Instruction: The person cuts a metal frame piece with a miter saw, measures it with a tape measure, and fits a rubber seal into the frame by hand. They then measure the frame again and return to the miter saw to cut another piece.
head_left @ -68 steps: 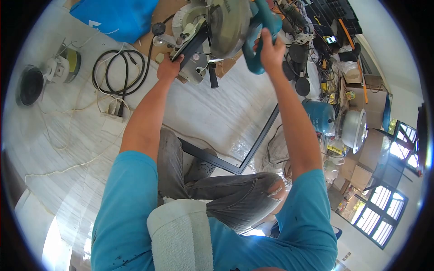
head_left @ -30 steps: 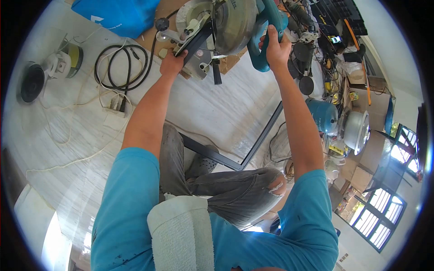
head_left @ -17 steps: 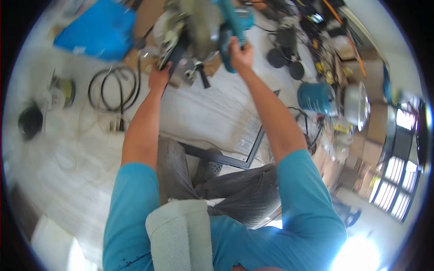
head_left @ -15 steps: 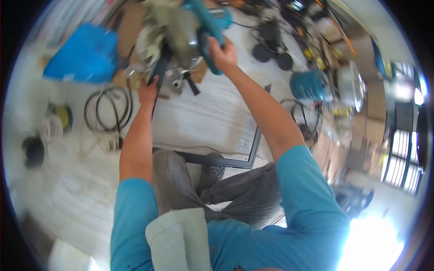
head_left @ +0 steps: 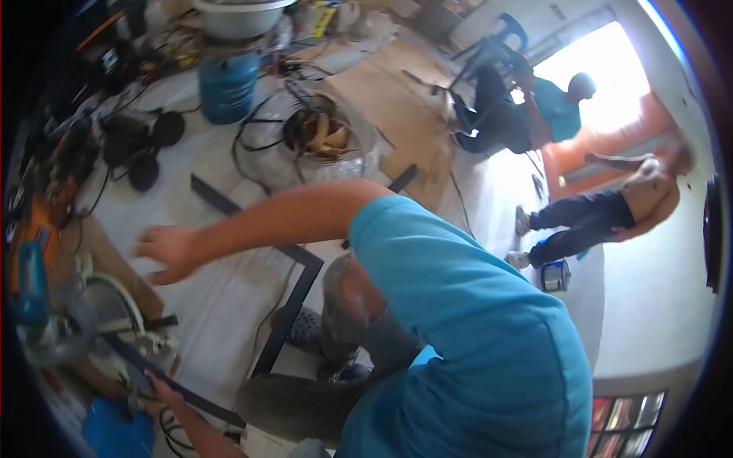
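My right hand point(head_left: 168, 253) reaches over the floor at the left, blurred, fingers apart and holding nothing. At the lower left, my left hand point(head_left: 162, 388) rests on a dark metal bar point(head_left: 195, 398) beside the miter saw point(head_left: 114, 305); its grip is partly hidden. The bar runs from the saw toward my knee. The saw's teal handle point(head_left: 32, 286) stands away from both hands. A dark angled metal frame point(head_left: 305, 263) lies on the floor by my foot.
A blue bucket point(head_left: 227, 88) stands beyond my arm, near a basin of scraps point(head_left: 324, 133). One person point(head_left: 557, 111) handles a chair-like frame at the upper right; another person point(head_left: 649, 195) stands nearby. A can point(head_left: 555, 276) is by their feet. Blue plastic point(head_left: 114, 431) lies lower left.
The view has swung to the right, bringing two people into sight. My right hand has let go of the saw handle and moved away from it. My left hand remains at the bar.
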The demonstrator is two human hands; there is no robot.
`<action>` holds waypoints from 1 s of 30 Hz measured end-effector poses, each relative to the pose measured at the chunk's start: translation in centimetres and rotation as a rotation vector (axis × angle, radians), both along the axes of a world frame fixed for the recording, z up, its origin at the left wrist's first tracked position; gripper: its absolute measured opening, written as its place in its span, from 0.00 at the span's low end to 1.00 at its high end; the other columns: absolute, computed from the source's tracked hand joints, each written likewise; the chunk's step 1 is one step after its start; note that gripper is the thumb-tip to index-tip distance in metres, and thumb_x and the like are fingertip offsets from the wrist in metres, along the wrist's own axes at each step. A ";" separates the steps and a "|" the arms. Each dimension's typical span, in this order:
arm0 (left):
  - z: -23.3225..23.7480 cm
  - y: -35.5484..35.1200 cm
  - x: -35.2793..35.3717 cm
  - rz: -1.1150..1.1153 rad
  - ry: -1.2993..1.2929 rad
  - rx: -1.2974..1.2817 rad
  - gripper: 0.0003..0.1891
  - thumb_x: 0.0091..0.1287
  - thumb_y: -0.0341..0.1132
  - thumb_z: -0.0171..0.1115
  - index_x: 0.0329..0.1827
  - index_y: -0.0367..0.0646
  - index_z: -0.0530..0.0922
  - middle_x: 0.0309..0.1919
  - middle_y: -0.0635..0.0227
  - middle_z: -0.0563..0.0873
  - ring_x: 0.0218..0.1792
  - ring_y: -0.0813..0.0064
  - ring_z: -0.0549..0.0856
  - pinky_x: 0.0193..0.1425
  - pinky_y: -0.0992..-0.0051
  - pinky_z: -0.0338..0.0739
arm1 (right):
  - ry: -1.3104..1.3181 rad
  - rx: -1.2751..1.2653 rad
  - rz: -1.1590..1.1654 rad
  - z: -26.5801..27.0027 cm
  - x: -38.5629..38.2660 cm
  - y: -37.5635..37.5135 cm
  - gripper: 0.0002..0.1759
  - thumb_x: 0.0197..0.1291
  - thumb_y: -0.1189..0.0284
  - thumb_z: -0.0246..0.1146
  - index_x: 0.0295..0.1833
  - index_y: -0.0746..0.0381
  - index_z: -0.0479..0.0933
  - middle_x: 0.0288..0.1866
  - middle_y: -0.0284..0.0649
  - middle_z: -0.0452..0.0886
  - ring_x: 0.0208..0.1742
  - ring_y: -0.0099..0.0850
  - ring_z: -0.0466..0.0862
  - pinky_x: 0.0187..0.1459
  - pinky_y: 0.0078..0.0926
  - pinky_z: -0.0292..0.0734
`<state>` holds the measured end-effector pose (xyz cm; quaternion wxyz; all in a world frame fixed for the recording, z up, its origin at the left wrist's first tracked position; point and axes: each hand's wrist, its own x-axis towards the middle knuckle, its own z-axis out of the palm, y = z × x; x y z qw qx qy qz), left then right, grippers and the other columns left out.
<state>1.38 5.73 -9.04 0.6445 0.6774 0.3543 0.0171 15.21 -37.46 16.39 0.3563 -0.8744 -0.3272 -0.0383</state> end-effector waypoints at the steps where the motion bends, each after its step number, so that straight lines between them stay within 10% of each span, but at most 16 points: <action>1: -2.3 2.2 0.3 -0.032 -0.023 -0.023 0.32 0.67 0.54 0.60 0.70 0.49 0.67 0.64 0.72 0.72 0.56 0.74 0.73 0.53 0.74 0.72 | 0.105 -0.128 -0.027 -3.8 -2.3 -5.9 0.40 0.47 0.61 0.69 0.65 0.66 0.66 0.58 0.54 0.71 0.63 0.47 0.69 0.64 0.43 0.65; 4: -2.7 3.0 0.7 -0.013 0.014 0.022 0.37 0.64 0.56 0.63 0.71 0.45 0.65 0.67 0.68 0.70 0.61 0.68 0.72 0.61 0.67 0.70 | 0.653 -0.566 -0.590 -10.5 -10.6 -17.2 0.60 0.41 0.60 0.72 0.74 0.68 0.45 0.71 0.64 0.56 0.72 0.56 0.58 0.69 0.46 0.57; 5: 4.0 -2.3 0.7 0.071 0.100 0.106 0.40 0.64 0.56 0.64 0.72 0.42 0.62 0.69 0.65 0.69 0.64 0.66 0.70 0.65 0.64 0.68 | 0.721 -0.488 -0.679 -12.7 -13.0 -18.9 0.59 0.41 0.60 0.73 0.74 0.68 0.46 0.68 0.65 0.60 0.69 0.56 0.64 0.66 0.46 0.62; 8: 4.0 -2.0 0.8 0.079 -0.044 -0.003 0.44 0.64 0.56 0.63 0.73 0.34 0.57 0.70 0.60 0.66 0.65 0.62 0.70 0.68 0.63 0.65 | 1.221 -0.089 -0.841 -18.2 -16.5 -19.0 0.49 0.41 0.59 0.71 0.67 0.69 0.57 0.54 0.62 0.76 0.55 0.52 0.79 0.54 0.42 0.75; 18: 7.2 -15.1 -0.7 0.351 0.301 -0.016 0.45 0.65 0.58 0.60 0.72 0.28 0.55 0.67 0.54 0.69 0.63 0.60 0.72 0.67 0.64 0.68 | 0.841 -0.069 -0.922 -10.8 -25.1 -26.1 0.27 0.45 0.63 0.66 0.49 0.66 0.71 0.43 0.57 0.80 0.50 0.53 0.80 0.51 0.44 0.76; 21: 7.0 -17.8 0.7 0.093 0.088 -0.055 0.44 0.66 0.60 0.56 0.70 0.27 0.59 0.66 0.52 0.71 0.62 0.59 0.74 0.69 0.64 0.65 | 0.624 -0.061 -1.099 -9.8 -27.9 -29.8 0.27 0.45 0.62 0.66 0.48 0.66 0.70 0.42 0.58 0.80 0.48 0.54 0.80 0.50 0.45 0.76; 25: 17.1 -28.2 9.4 -0.274 -0.249 0.155 0.38 0.72 0.57 0.51 0.68 0.26 0.64 0.67 0.49 0.70 0.65 0.63 0.71 0.71 0.68 0.61 | 0.629 0.147 -1.363 -4.2 -30.7 -35.1 0.29 0.46 0.61 0.67 0.52 0.66 0.70 0.42 0.55 0.81 0.47 0.46 0.83 0.49 0.43 0.76; 27: 26.0 -33.4 12.2 -0.422 -0.304 -0.080 0.39 0.71 0.58 0.51 0.66 0.24 0.66 0.67 0.48 0.70 0.66 0.63 0.71 0.70 0.68 0.61 | 0.768 0.273 -1.349 -0.5 -32.1 -37.4 0.46 0.48 0.58 0.67 0.70 0.68 0.60 0.60 0.57 0.75 0.62 0.47 0.75 0.62 0.36 0.69; 30: 38.1 -39.3 14.8 -0.536 -0.680 0.042 0.40 0.69 0.58 0.54 0.68 0.28 0.65 0.68 0.50 0.70 0.68 0.58 0.70 0.73 0.68 0.57 | 0.827 -0.006 -1.326 2.7 -33.6 -39.7 0.45 0.51 0.58 0.66 0.71 0.65 0.59 0.63 0.56 0.73 0.64 0.47 0.74 0.62 0.36 0.69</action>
